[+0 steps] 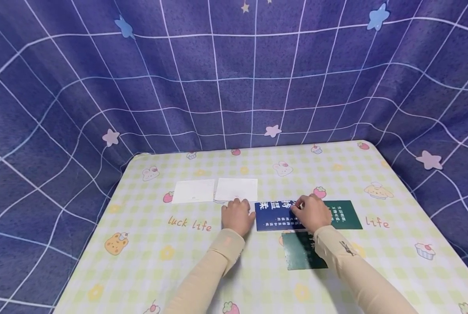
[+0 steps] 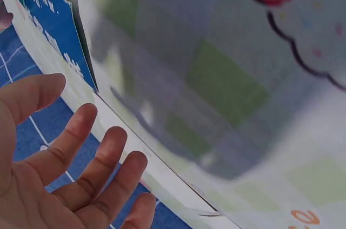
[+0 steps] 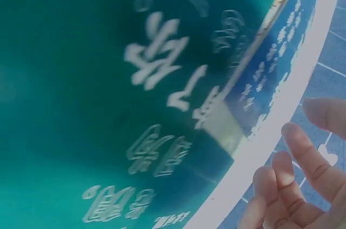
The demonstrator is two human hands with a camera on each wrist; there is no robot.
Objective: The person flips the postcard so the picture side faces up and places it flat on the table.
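A blue card (image 1: 274, 220) with white lettering lies flat in front of both hands. My left hand (image 1: 237, 216) is at its left end, just below a white card (image 1: 237, 189). In the left wrist view, the left fingers (image 2: 108, 148) are spread and loosely bent, holding nothing. Over the right part of the blue card hovers my right hand (image 1: 314, 213). Its fingers (image 3: 313, 169) bend loosely, thumb apart, with nothing between them. Partly behind that hand is a dark green card (image 1: 349, 215). Another green card (image 1: 302, 253) lies below, partly covered by the right wrist.
A second white card (image 1: 194, 192) lies left of the first. The table (image 1: 139, 270) wears a green-checked cloth with cartoon prints and lettering. Around the back and sides hangs a blue curtain (image 1: 234, 96) with a grid and stars.
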